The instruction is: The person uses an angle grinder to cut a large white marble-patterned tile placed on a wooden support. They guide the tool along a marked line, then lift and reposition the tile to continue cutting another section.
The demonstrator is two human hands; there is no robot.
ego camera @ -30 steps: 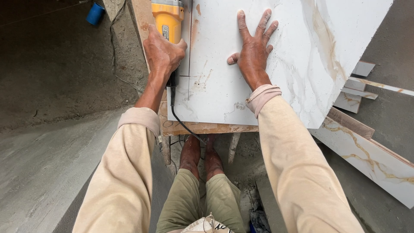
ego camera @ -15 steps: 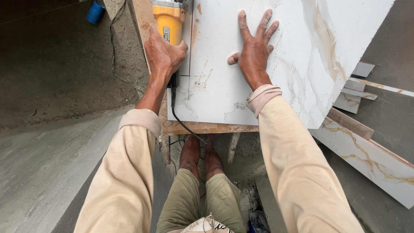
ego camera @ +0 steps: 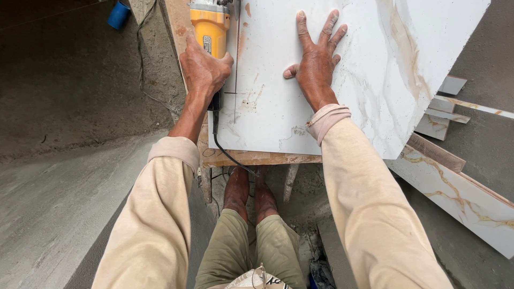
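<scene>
White marble-patterned tile (ego camera: 364, 69) with tan veins lies flat on a wooden board (ego camera: 262, 158), its near edge toward the person. Left hand (ego camera: 204, 68) wraps closed around the rear of a yellow grinder (ego camera: 210, 27), which sits at the tile's left edge beside a thin dark line running down the tile. A black cord (ego camera: 222, 144) trails from the tool over the board's front edge. Right hand (ego camera: 316, 61) lies flat on the tile, fingers spread, palm down. Tile offcuts (ego camera: 450, 101) rest on the concrete floor (ego camera: 59, 182) to the right; a blue cup (ego camera: 119, 15) stands upper left.
</scene>
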